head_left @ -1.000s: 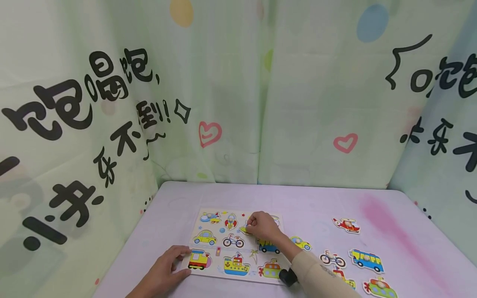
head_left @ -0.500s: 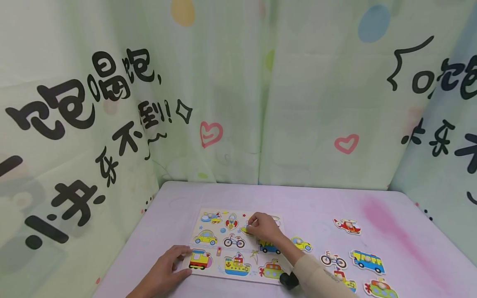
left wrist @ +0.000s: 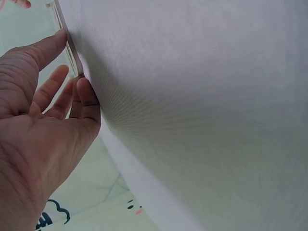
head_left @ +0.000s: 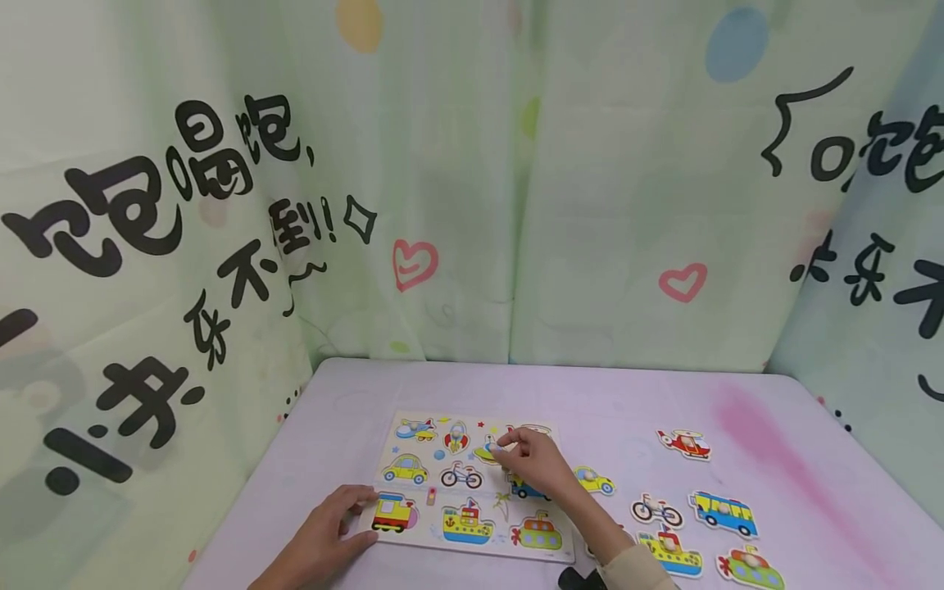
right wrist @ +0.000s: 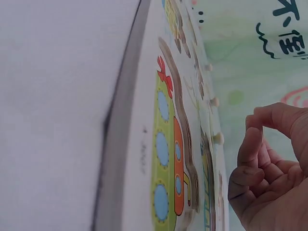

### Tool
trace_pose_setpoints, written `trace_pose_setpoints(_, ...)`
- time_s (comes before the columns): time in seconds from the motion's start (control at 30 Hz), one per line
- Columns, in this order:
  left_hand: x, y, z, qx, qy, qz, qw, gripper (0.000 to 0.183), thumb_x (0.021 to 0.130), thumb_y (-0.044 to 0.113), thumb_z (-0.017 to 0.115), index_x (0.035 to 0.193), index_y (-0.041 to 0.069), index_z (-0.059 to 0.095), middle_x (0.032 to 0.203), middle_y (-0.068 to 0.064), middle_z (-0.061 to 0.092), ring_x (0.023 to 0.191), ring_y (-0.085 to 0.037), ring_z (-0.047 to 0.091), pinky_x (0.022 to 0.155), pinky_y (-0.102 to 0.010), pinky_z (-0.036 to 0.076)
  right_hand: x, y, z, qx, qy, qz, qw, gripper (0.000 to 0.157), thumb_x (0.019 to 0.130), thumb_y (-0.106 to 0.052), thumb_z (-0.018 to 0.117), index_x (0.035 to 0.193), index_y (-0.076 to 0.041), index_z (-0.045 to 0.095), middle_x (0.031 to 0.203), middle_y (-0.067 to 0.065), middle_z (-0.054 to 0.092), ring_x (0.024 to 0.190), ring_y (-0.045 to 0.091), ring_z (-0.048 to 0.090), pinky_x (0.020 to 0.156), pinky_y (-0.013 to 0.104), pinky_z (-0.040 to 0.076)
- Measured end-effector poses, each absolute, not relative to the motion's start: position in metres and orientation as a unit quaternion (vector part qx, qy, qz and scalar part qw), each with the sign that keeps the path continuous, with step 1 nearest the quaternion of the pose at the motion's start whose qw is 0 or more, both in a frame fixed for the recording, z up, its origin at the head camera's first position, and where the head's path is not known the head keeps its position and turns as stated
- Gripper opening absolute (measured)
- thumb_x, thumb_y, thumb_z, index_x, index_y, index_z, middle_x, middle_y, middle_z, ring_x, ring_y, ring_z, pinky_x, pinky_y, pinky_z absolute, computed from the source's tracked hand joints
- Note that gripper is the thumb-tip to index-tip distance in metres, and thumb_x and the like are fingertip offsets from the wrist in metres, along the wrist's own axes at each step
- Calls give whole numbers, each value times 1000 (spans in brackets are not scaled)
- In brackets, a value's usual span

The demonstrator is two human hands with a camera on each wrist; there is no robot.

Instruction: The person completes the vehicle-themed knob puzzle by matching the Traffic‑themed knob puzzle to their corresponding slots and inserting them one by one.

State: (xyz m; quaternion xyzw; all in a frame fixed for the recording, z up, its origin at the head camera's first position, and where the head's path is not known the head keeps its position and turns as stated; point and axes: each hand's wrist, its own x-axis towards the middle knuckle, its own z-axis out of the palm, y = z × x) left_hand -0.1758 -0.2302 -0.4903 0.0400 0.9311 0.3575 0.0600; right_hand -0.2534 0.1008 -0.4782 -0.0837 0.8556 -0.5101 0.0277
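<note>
A flat puzzle board point(head_left: 428, 537) printed with vehicles lies on the table. My left hand point(head_left: 332, 528) holds its near left corner, thumb at the near edge and fingers at the left side. The left wrist view also has this left hand point(left wrist: 53, 110) at the board's edge. My right hand point(head_left: 534, 463) hovers over the right half of the board, its fingertips beside the yellow-green flying saucer piece point(head_left: 485, 451). In the right wrist view, the right hand point(right wrist: 269, 163) has thumb and index fingertips together and other fingers curled, with nothing visible between them. It partly hides the board's helicopter and bus pictures.
Loose pieces lie right of the board: a helicopter point(head_left: 686, 444), a yellow car point(head_left: 594, 481), a bicycle point(head_left: 657, 510), a bus point(head_left: 725, 515), a ship point(head_left: 671, 557) and a submarine point(head_left: 751, 567). A printed curtain point(head_left: 590, 205) surrounds the table point(head_left: 619, 401).
My right hand has drawn back slightly right and toward me from the flying saucer piece, which now shows more fully. The left hand stays at the board's corner.
</note>
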Motion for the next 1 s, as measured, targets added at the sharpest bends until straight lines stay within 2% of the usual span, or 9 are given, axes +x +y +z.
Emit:
trace_pose_setpoints(0.27,-175,-230,-492,26,928,363,74,55,81,26,87,130,16,63,127,0,59,100,-20,52,86,-38,55,-243,106,-476,-88,853,-513,25,25,92,-19,76,108,-2,68,69,5,61,60,13,50,54,24,38)
trace_pose_setpoints(0.63,-174,-230,-492,31,929,362,68,52,81,24,87,127,17,64,127,0,59,98,-20,53,83,-34,54,-237,118,-469,-152,875,-460,-2,24,91,-15,76,107,-1,67,69,-3,58,57,10,47,54,23,38)
trace_pose_setpoints(1.0,-175,-231,-489,43,928,364,64,52,82,25,86,128,17,64,128,1,59,100,-19,53,82,-32,53,-238,139,-466,-121,887,-445,-17,22,90,-16,78,105,-4,68,72,-2,56,63,14,50,57,24,40)
